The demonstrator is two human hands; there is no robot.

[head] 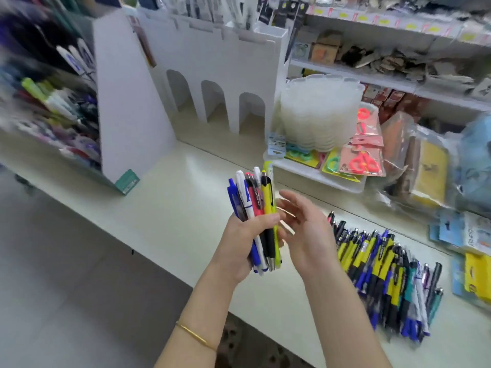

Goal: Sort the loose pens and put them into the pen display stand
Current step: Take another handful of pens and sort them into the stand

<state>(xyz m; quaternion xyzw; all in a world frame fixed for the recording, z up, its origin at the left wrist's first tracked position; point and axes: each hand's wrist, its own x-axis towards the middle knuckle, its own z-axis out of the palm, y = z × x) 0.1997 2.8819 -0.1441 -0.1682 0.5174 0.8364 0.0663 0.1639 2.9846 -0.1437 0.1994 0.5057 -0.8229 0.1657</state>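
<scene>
My left hand (240, 243) grips an upright bundle of several pens (255, 200): blue, white, red, black and yellow ones. My right hand (305, 232) is just to the right of the bundle, fingers relaxed and spread, holding nothing. A large pile of loose pens (385, 272), mostly yellow, blue and black, lies on the cream counter (170, 208) at the right. The white pen display stand (132, 123) rises at the back left, with pens in its slots (53, 107) blurred on its left side.
A second white stand with three arched openings (220, 75) sits behind the counter. A stack of clear plastic containers (318, 112) and packaged scissors (358, 160) sit on a white tray at the right. Shelves of packaged goods (398, 59) fill the back right. Grey floor lies at the left.
</scene>
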